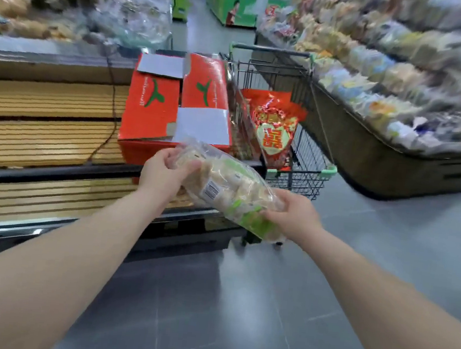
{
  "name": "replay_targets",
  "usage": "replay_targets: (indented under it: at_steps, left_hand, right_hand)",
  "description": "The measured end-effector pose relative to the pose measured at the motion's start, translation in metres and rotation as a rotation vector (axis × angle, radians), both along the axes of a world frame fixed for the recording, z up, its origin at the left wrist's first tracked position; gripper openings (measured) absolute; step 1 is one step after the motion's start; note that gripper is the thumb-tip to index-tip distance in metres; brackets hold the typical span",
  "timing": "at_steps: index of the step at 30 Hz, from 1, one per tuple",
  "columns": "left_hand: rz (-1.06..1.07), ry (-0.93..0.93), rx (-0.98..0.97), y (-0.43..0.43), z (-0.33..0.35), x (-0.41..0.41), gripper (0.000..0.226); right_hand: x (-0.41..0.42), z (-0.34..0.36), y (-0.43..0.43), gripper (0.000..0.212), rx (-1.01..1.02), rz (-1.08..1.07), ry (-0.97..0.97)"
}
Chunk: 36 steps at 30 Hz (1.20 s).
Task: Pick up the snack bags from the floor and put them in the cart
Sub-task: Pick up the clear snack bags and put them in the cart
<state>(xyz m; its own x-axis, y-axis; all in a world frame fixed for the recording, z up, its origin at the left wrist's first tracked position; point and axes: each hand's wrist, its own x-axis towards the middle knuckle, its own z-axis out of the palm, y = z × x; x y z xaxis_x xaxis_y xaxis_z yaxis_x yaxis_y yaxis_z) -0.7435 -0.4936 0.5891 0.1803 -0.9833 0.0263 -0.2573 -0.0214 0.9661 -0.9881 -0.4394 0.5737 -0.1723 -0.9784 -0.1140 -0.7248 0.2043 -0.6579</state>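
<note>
Now both hands grip clear snack bag (229, 187): left fingers (187, 167) clamp top end, right fingers (272, 215) bottom.

One clear snack bag (230, 188), one red bag (275, 128), one cart (301, 167), seemingly two red boxes (174, 103).

Grey tiled floor (209, 314) with a soft sheen; slatted wooden display counter (43, 132) left of the hands, red cartons (151, 109) ahead, stocked shelves (403, 87) to the right
</note>
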Motion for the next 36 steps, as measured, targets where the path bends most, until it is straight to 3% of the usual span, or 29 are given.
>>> replay_targets:
  at_steps: [5, 10, 21, 26, 28, 33, 36]
  left_hand:
    - [-0.113, -0.031, 0.0, -0.036, 0.006, -0.124, 0.06]
    - [-0.189, -0.102, -0.014, -0.092, 0.008, -0.209, 0.058]
    - [-0.291, -0.158, 0.036, -0.308, -0.007, -0.372, 0.031]
    - [-0.264, -0.198, 0.114, -0.375, -0.016, -0.43, 0.027]
    - [-0.229, -0.247, 0.151, -0.395, -0.021, -0.443, 0.028]
    - [-0.154, -0.326, 0.219, -0.449, -0.031, -0.472, 0.033]
    - [-0.119, -0.374, 0.232, -0.467, -0.034, -0.483, 0.059]
  right_hand:
    - [-0.113, 0.006, -0.005, 0.044, 0.013, -0.103, -0.008]
    - [-0.188, -0.006, -0.041, 0.042, -0.009, -0.204, -0.08]
    - [-0.319, -0.017, -0.219, 0.048, 0.096, -0.178, 0.05]
    - [-0.362, -0.012, -0.277, 0.088, 0.165, -0.035, 0.192]
    - [-0.374, -0.009, -0.298, 0.095, 0.194, 0.069, 0.253]
    - [-0.415, -0.018, -0.371, 0.072, 0.205, 0.239, 0.275]
    - [-0.437, -0.025, -0.407, 0.065, 0.226, 0.262, 0.229]
